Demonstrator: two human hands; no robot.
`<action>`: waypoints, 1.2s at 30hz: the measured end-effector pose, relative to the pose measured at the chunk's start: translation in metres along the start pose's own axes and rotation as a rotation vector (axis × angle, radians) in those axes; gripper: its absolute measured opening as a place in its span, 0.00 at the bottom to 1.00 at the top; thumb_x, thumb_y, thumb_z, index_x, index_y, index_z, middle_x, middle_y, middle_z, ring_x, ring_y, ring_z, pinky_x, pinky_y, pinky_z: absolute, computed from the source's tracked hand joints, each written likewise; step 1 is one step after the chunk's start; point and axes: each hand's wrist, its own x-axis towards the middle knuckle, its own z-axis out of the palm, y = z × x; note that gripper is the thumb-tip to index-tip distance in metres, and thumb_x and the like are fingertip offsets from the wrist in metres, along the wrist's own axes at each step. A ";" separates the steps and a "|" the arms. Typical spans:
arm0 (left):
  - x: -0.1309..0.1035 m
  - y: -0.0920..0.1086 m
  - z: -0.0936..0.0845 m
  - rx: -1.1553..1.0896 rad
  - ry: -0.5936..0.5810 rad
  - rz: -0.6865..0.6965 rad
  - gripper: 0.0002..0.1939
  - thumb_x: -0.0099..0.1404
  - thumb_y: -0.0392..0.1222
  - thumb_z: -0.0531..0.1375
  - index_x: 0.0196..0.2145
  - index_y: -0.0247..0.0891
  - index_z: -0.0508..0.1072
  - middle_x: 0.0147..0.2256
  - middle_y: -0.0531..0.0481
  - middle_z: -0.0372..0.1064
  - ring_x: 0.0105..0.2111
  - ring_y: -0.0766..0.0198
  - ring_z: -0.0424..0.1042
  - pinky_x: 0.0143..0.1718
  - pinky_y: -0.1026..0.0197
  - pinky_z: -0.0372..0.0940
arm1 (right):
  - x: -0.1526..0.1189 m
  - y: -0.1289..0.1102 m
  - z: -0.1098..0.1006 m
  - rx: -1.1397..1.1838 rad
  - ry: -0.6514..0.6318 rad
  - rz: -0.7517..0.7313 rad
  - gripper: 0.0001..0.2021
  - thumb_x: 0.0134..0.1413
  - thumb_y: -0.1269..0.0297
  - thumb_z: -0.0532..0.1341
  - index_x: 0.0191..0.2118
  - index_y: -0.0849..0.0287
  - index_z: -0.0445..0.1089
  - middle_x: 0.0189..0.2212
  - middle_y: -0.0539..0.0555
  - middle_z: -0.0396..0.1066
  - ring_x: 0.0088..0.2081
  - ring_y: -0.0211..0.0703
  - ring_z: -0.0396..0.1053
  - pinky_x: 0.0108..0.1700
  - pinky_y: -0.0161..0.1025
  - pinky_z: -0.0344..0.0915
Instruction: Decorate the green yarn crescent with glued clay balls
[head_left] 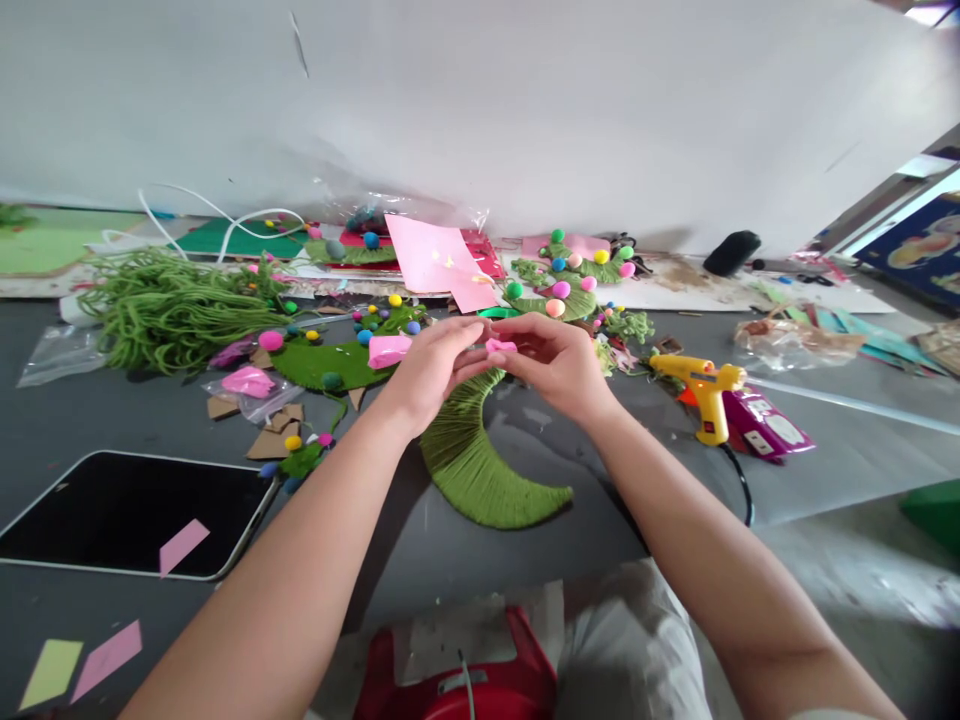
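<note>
While the green crescent (484,465) lies below | right fingers (523,368) pinch pink piece (500,346) | left fingers (459,338): grip unclear

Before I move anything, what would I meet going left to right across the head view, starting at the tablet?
Black-screened tablet → left hand → right hand → yellow glue gun → purple packet.

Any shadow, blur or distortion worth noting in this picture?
Head view: a dark shadow lies on the table beside the left forearm; head view: floor at lower right looks blurred; head view: small pink piece in the right hand shows little detail; head view: forearms look wide-angle stretched.
</note>
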 end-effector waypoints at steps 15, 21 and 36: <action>0.001 -0.004 -0.003 -0.127 -0.035 -0.078 0.10 0.62 0.33 0.73 0.43 0.33 0.85 0.36 0.45 0.82 0.36 0.64 0.81 0.39 0.65 0.76 | 0.001 0.008 -0.004 -0.456 -0.046 -0.316 0.21 0.60 0.59 0.73 0.58 0.56 0.79 0.57 0.62 0.75 0.60 0.56 0.73 0.63 0.53 0.70; 0.002 -0.006 -0.005 -0.089 -0.004 -0.062 0.20 0.53 0.38 0.80 0.43 0.34 0.84 0.36 0.46 0.83 0.37 0.62 0.82 0.43 0.61 0.77 | 0.000 0.006 0.001 -0.458 0.001 -0.301 0.07 0.62 0.64 0.69 0.46 0.54 0.82 0.48 0.57 0.79 0.52 0.51 0.76 0.58 0.51 0.73; 0.010 -0.005 -0.012 0.009 0.255 0.018 0.11 0.62 0.46 0.69 0.37 0.36 0.78 0.38 0.46 0.80 0.33 0.65 0.77 0.33 0.64 0.69 | 0.006 0.010 -0.018 -0.218 0.085 0.021 0.21 0.55 0.47 0.74 0.46 0.59 0.79 0.37 0.54 0.80 0.36 0.42 0.74 0.37 0.39 0.71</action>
